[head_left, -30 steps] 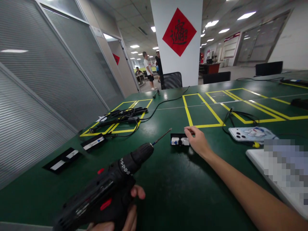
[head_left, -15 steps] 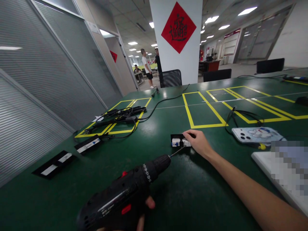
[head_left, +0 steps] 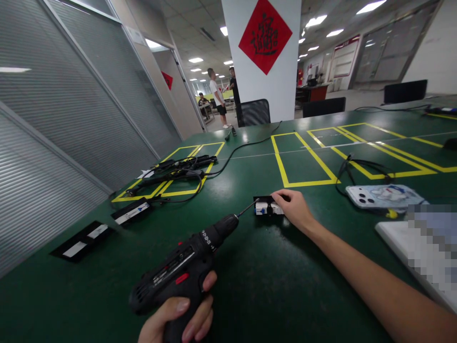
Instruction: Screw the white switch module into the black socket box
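A black drill is gripped tight in the left hand, while a small black-and-white part is pinned on the worktop under the right hand.

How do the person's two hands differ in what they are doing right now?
The left hand sits close to the body, fingers wrapped round the grip of a black cordless drill; the right hand reaches far out, arm stretched. The left hand lifts its tool above the green table; the right hand rests on the table, fingers on a small black-and-white part. Both are bare.

drill pulled back, bit raised
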Demonstrator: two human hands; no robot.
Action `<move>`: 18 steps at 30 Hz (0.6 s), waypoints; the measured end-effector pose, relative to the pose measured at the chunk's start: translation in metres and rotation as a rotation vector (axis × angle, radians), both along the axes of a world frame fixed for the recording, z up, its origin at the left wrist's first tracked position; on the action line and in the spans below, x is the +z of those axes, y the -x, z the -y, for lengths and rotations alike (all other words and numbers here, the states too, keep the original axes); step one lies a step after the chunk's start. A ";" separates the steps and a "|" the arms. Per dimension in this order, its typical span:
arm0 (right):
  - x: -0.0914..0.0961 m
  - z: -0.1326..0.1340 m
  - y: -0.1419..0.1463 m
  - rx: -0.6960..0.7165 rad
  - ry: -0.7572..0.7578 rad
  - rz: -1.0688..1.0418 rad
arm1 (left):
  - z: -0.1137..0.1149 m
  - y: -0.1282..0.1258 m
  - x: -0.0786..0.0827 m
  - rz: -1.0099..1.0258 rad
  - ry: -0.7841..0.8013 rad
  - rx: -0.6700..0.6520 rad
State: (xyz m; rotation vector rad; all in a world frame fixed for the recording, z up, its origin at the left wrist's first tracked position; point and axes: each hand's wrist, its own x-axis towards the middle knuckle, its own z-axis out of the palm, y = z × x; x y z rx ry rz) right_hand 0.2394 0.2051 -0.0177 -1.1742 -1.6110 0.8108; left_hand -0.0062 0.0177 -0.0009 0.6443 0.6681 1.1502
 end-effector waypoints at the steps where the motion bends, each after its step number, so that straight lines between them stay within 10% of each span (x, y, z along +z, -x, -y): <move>1: 0.000 0.000 0.000 0.000 0.003 0.005 | 0.000 0.000 0.000 0.001 -0.001 0.005; 18: 0.000 0.002 0.001 -0.040 -0.002 0.029 | 0.011 -0.004 -0.005 -0.159 -0.042 0.000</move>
